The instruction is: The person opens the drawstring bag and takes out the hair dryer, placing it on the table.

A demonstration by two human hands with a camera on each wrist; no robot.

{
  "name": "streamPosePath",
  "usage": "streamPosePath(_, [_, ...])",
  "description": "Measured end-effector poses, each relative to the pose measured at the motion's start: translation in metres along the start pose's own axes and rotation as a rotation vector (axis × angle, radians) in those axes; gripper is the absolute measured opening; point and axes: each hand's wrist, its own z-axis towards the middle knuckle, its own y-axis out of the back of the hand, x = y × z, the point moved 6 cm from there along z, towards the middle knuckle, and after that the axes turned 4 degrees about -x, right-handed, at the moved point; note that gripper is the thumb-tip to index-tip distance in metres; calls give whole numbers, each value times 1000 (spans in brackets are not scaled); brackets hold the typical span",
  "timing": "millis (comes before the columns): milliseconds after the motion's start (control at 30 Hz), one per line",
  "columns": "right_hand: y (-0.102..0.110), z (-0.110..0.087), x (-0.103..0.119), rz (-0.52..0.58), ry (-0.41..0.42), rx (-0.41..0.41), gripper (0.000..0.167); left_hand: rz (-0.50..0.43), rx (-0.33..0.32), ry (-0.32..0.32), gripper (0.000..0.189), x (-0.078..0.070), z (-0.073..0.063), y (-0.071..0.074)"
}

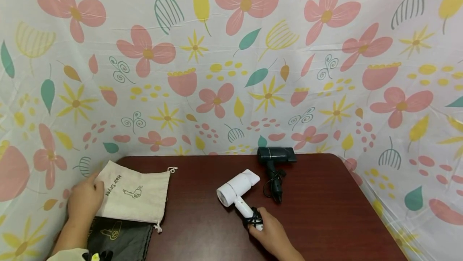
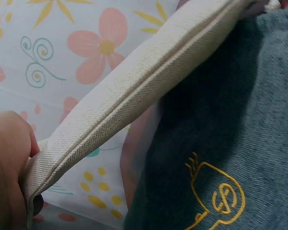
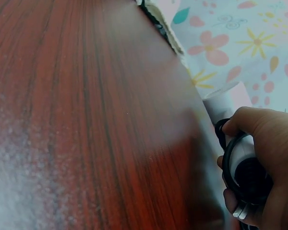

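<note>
My left hand (image 1: 86, 196) grips the bottom corner of a cream drawstring bag (image 1: 135, 190) printed "Hair Dryer", its drawstring end pointing right. In the left wrist view the bag (image 2: 120, 100) is seen edge-on, pinched at its lower left. Beneath it lies a dark grey bag (image 1: 123, 239) with a yellow hair dryer drawing. My right hand (image 1: 272, 231) holds a white hair dryer (image 1: 235, 188) by the lower handle, where a black cord (image 1: 253, 217) is wound. The right wrist view shows its fingers curled round handle and cord, with metal plug prongs (image 3: 239, 211) near the fingertips.
A black hair dryer (image 1: 276, 155) with its cord bundled round the handle lies at the back of the dark red-brown table (image 1: 325, 213). A flower-printed sheet (image 1: 231, 72) hangs behind the table and along its sides.
</note>
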Motion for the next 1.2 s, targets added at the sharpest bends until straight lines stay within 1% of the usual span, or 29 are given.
streamPosePath(67, [0,1,0,-1,-4,-1,41,16,-5,-11,43,2,-1,-2])
streamPosePath(133, [-1,1,0,-1,-8,0,41,27,4,-7,42,4,-3,-5])
streamPosePath(300, [-2,1,0,1,-11,9,42,58,63,21,40,10,-7,-15])
streamPosePath(367, [-2,0,0,3,-11,16,42,72,77,17,40,11,-9,-19])
streamPosePath(533, [-3,-1,0,18,-13,29,42,90,87,2,40,13,-13,-24])
streamPosePath(700, [-3,-1,1,9,-15,12,42,113,120,31,42,18,-17,-27])
streamPosePath(833, [-3,-1,0,5,-22,4,42,131,160,45,44,22,-20,-29])
streamPosePath(1000, [-4,-1,0,9,-28,15,43,161,210,98,42,31,-22,-37])
streamPosePath(1100, [-5,-1,-1,13,-30,21,43,161,211,108,41,36,-23,-41])
streamPosePath(1200, [-6,-1,-1,19,-32,28,42,144,194,109,42,37,-25,-42])
